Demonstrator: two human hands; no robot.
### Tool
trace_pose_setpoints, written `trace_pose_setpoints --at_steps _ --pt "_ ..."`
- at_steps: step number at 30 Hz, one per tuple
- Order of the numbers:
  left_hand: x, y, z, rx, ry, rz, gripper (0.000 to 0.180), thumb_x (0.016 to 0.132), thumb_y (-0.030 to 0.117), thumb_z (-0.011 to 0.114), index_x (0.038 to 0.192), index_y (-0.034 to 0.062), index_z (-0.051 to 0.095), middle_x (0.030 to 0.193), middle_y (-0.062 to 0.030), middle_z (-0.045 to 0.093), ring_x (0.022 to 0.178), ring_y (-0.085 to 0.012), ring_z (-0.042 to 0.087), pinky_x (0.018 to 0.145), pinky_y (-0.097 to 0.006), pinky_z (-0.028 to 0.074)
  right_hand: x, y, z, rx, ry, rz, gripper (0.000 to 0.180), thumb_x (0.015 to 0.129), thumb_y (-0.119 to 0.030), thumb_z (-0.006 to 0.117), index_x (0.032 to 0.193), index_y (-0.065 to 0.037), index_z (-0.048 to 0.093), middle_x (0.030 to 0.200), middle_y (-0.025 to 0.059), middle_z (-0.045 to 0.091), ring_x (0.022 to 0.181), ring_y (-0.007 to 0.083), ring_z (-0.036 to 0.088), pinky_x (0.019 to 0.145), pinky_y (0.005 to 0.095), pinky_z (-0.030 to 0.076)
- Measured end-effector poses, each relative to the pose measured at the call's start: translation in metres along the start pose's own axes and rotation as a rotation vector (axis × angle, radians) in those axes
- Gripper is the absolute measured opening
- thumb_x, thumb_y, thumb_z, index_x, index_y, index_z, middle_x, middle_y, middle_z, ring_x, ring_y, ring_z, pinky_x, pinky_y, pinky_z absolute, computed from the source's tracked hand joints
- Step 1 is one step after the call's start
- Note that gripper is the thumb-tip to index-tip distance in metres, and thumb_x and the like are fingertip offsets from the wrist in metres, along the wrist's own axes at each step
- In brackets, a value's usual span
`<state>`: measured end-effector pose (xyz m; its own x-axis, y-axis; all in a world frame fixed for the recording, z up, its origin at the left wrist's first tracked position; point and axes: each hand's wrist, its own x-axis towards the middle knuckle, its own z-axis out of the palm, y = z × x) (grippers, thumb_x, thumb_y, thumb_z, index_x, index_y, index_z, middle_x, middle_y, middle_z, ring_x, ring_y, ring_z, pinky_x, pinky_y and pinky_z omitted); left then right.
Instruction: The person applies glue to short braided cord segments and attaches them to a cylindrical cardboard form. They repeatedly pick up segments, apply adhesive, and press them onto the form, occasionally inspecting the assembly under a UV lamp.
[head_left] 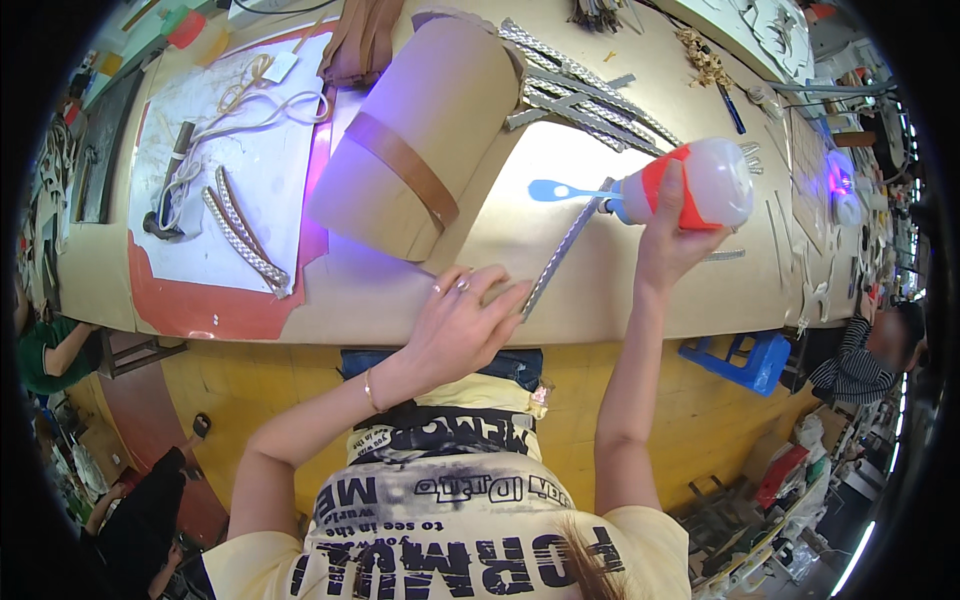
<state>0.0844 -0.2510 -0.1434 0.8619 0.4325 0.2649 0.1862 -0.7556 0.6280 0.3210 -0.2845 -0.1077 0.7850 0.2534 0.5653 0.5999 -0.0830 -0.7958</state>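
Right of the brown roll point(425, 130), my right hand point(675, 238) is gripping the tipped bottle point(708, 182) at the braided strip point(566, 248), where light squeezing seems best. My left hand point(463, 318) is steadying the strip's near end, pinch unclear.

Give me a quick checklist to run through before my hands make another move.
1. Bottle held: ok; the right hand is wrapped around it, and it lies tipped over sideways.
2. Strip within the left hand's reach: ok; the fingertips are at its near end. Firm pinch: cannot tell.
3. Blue spout lined up: ok; it sits by the strip's far end. Actual contact: cannot tell.
4. Anything coming out of the spout: cannot tell; too small to see.
5. Strip apart from the braided bundle: ok; a gap shows between them.
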Motion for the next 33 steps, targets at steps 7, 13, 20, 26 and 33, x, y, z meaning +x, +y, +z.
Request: trace_pose_setpoints --at_steps 7,13,20,26,33 --pt "0.048 0.001 0.006 0.116 -0.135 -0.011 0.045 0.077 0.003 0.061 0.121 0.0086 0.058 0.107 -0.0122 0.050 0.092 -0.0258 0.059 0.084 -0.041 0.041 0.000 0.011 0.009 0.011 -0.072 -0.042 0.076 0.076 -0.032 0.081 0.127 0.002 0.037 0.117 0.0156 0.050 0.105 0.0247 0.057 0.086 0.0369 0.052" --pt "0.051 0.001 0.009 0.131 -0.162 -0.028 0.046 0.076 0.003 0.061 0.121 0.0107 0.059 0.108 -0.0112 0.051 0.092 -0.0262 0.059 0.084 -0.040 0.041 -0.007 0.013 0.004 -0.021 -0.087 -0.017 0.087 0.072 -0.027 0.085 0.134 0.004 0.031 0.121 0.0181 0.052 0.104 0.0245 0.060 0.088 0.0343 0.050" --pt "0.043 -0.006 0.020 0.050 -0.153 -0.036 0.050 0.076 0.003 0.062 0.124 0.0099 0.056 0.110 -0.0132 0.052 0.094 -0.0302 0.058 0.087 -0.042 0.043 -0.036 0.019 -0.011 0.204 -0.126 0.387 0.065 0.082 -0.027 0.075 0.131 0.001 0.042 0.121 0.0119 0.053 0.106 0.0199 0.057 0.089 0.0342 0.048" --pt "0.038 -0.004 0.000 -0.297 -0.028 -0.095 0.046 0.083 0.006 0.060 0.128 0.0054 0.052 0.111 -0.0144 0.052 0.100 -0.0314 0.056 0.087 -0.039 0.047 -0.031 0.019 -0.052 0.692 0.006 0.966 0.053 0.093 -0.046 0.056 0.131 -0.010 0.048 0.100 0.0041 0.062 0.070 0.0160 0.062 0.054 0.0258 0.052" --pt "0.025 0.001 -0.074 -1.194 -0.162 -0.473 0.055 0.098 0.040 0.049 0.137 0.0032 0.041 0.125 -0.0121 0.051 0.117 -0.0209 0.050 0.099 -0.034 0.041 -0.046 -0.036 -0.039 0.075 -0.487 0.512 0.082 0.093 -0.064 0.040 0.145 -0.001 0.029 0.138 0.0192 0.041 0.124 0.0295 0.044 0.103 0.0412 0.037"
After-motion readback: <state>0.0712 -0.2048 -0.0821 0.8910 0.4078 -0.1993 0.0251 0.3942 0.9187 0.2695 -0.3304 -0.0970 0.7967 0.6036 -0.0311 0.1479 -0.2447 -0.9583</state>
